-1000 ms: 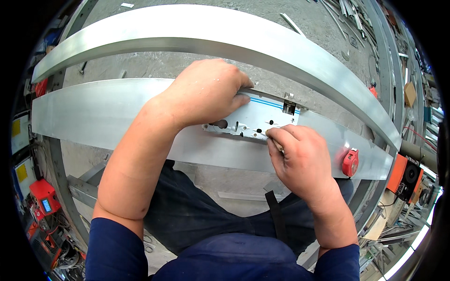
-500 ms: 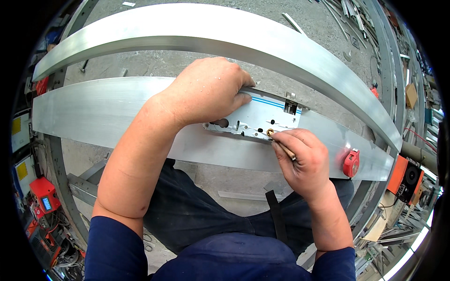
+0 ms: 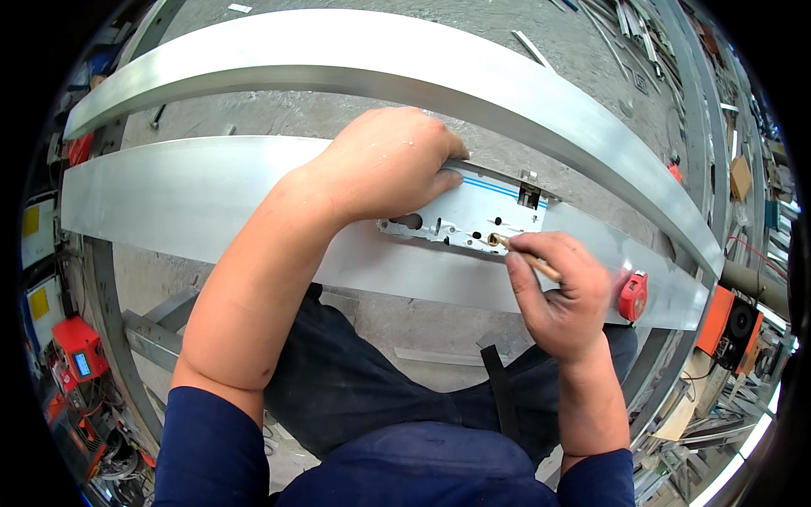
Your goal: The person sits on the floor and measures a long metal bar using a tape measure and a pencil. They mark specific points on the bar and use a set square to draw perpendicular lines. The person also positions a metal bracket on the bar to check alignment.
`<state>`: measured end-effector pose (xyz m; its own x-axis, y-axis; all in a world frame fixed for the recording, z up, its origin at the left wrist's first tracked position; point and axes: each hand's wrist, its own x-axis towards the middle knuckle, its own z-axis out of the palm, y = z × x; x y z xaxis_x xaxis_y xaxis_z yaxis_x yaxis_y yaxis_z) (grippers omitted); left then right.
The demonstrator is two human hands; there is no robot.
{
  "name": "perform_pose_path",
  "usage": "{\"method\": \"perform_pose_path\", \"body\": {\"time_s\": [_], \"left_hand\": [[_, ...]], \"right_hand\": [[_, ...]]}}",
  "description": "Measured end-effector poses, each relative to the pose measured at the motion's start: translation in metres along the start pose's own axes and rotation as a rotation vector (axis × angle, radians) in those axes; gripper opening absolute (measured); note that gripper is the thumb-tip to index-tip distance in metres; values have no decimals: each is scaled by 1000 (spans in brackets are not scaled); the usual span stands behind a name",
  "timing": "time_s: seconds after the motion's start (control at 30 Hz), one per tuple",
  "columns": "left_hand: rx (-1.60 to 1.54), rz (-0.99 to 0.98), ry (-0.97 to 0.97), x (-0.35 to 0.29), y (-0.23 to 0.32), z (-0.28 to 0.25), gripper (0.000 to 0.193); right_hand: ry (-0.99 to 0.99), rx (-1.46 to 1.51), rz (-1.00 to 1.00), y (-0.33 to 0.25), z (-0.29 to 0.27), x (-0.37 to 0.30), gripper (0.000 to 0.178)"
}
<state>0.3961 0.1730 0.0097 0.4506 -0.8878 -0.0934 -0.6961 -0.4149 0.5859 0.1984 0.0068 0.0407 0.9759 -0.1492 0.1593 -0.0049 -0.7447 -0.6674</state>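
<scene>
The wide beam point(image 3: 160, 194) runs from nine o'clock toward three, and the left hand point(image 3: 389, 160) reaches over it at twelve, its thumb on the face of the punched plate point(image 3: 486, 196) and its forefinger at the far edge; the other fingers are hidden, so how firmly they press cannot be told. The plate lies on the beam at two o'clock. Steady pressure there, keeping the plate flat and from sliding, would probably matter most. Toward the plate's five o'clock, the right hand point(image 3: 566, 291) pinches a pencil-like stick point(image 3: 542, 266) between thumb and forefinger, tip beside a hole; a steep, even angle close to the rim would likely serve best. As for materials, the beam is smooth, dull silver metal; the plate is pale, thin and blue-striped, with round and slotted holes; the stick is slim and tan; the tape measure point(image 3: 633, 296) at three is rounded and red.
</scene>
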Motion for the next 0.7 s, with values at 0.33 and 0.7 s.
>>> {"method": "perform_pose_path", "body": {"time_s": [0.33, 0.7], "left_hand": [[-25, -78, -102, 3, -1, -4, 29], [-38, -74, -164, 4, -5, -5, 29]], "right_hand": [[-64, 315, 88, -17, 44, 24, 13], [-85, 85, -97, -21, 59, 29, 19]]}}
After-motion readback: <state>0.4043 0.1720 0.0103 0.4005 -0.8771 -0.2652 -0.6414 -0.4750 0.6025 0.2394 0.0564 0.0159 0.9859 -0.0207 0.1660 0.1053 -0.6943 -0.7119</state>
